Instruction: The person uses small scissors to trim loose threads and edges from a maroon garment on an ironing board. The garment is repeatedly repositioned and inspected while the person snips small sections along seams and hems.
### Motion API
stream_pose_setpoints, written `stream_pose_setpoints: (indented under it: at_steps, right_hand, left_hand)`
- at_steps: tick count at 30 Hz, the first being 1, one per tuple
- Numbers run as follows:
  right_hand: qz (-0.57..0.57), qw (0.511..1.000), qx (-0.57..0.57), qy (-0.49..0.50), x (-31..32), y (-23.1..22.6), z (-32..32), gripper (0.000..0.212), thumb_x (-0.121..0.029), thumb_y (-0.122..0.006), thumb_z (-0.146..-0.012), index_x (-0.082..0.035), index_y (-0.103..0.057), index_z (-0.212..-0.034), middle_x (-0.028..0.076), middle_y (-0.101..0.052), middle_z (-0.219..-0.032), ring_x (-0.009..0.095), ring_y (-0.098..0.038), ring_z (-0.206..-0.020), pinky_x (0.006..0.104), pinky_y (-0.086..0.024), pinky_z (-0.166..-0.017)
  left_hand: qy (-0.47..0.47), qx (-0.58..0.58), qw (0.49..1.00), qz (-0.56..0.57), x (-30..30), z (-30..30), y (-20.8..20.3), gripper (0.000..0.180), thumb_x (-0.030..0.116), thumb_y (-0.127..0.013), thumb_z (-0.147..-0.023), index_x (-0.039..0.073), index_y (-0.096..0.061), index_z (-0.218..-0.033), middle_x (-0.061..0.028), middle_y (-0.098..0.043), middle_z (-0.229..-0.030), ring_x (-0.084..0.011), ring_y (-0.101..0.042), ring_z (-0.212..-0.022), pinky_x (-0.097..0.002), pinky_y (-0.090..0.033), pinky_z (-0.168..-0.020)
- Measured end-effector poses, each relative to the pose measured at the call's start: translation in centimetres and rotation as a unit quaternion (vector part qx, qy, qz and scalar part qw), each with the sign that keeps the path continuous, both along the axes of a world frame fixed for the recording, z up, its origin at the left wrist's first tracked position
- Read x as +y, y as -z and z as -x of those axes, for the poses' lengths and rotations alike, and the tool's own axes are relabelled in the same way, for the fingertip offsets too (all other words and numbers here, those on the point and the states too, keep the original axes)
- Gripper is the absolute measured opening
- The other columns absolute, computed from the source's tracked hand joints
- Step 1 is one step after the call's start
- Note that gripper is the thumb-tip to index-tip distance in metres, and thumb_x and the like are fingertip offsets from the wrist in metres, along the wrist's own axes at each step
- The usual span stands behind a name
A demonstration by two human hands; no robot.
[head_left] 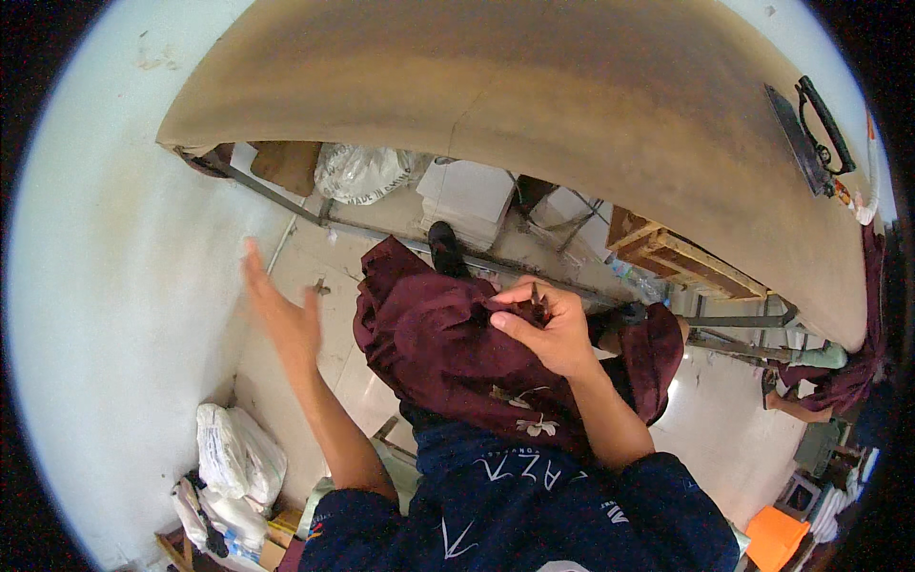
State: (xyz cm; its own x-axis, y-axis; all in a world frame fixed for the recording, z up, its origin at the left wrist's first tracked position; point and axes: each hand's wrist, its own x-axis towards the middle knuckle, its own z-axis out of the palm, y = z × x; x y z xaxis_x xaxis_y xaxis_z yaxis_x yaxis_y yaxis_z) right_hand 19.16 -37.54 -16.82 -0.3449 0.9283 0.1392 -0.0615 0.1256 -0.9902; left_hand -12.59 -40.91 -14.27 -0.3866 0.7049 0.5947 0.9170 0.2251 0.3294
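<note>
Across my lap lies a maroon garment (429,324) with white flower motifs near its lower part; it is bunched in folds. My right hand (553,329) pinches a fold of it between thumb and fingers. Something small and dark shows among those fingers, too unclear to name. My left hand (286,319) is raised off to the left, away from the cloth and beside the pale wall. Its fingers are stretched out, slightly smeared by motion, and nothing is in them.
Ahead stands a wide table with a tan cloth cover (534,86). An iron (810,138) rests at its right end. Beneath are a white plastic bag (362,172), a stack of pale sheets (464,200) and a wooden frame (681,257). White bags (238,453) stand at lower left.
</note>
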Motion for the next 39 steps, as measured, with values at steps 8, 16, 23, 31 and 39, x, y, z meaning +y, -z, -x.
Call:
stream_pose_setpoints:
  at_steps: [8,16,23,31,39]
  right_hand:
    - [-0.127,0.978,-0.079,0.142,-2.5,-1.2,3.1,0.021,0.002,-0.078,-0.076,-0.005,-0.074,-0.096,0.006,-0.064,-0.084,0.015,-0.06,-0.073,0.0242,-0.046,-0.063]
    - [-0.171,0.983,-0.056,-0.03,-4.2,-0.5,3.2,0.031,-0.008,-0.084,-0.075,-0.007,-0.071,-0.104,0.009,-0.063,-0.089,0.019,-0.064,-0.073,0.0296,-0.051,-0.06]
    - [-0.064,0.992,-0.07,0.082,-1.3,-1.5,1.2,0.008,-0.009,-0.073,-0.088,-0.004,-0.072,-0.094,0.002,-0.065,-0.08,0.009,-0.055,-0.067,0.0247,-0.043,-0.062]
    - [-0.063,0.994,-0.028,0.087,-0.6,-0.6,-1.0,0.036,-0.033,-0.077,-0.086,-0.005,-0.07,-0.108,0.001,-0.061,-0.077,0.01,-0.055,-0.07,0.0239,-0.044,-0.063]
    - [-0.317,0.924,-0.212,0.032,-2.2,-1.8,2.8,0.056,-0.034,-0.087,-0.068,-0.016,-0.066,-0.117,0.003,-0.057,-0.097,0.02,-0.061,-0.068,0.0324,-0.054,-0.058]
  left_hand:
    - [0.279,-0.343,0.888,0.129,-0.6,-11.8,1.2,0.045,0.002,-0.074,-0.077,0.004,-0.062,-0.12,-0.0117,-0.067,-0.112,-0.0246,-0.065,-0.101,-0.0339,-0.051,-0.09]
    - [0.281,-0.564,0.772,-0.086,0.3,-12.6,3.9,0.017,-0.005,-0.064,-0.087,0.001,-0.059,-0.102,-0.0025,-0.061,-0.099,-0.012,-0.058,-0.092,-0.0253,-0.048,-0.084]
    - [0.294,-0.593,0.743,-0.1,0.0,-11.8,5.0,0.017,0.001,-0.069,-0.088,0.004,-0.058,-0.101,-0.0026,-0.062,-0.1,-0.0112,-0.058,-0.091,-0.0258,-0.047,-0.084]
    - [0.279,-0.813,0.487,-0.157,-0.2,-11.1,3.6,0.018,0.011,-0.063,-0.096,0.006,-0.056,-0.112,-0.0064,-0.066,-0.107,-0.0185,-0.067,-0.095,-0.0358,-0.057,-0.085]
    - [0.253,-0.819,0.508,-0.087,0.2,-10.9,3.2,0.026,0.008,-0.059,-0.097,0.005,-0.054,-0.123,-0.0088,-0.065,-0.114,-0.0191,-0.065,-0.103,-0.0349,-0.054,-0.092]
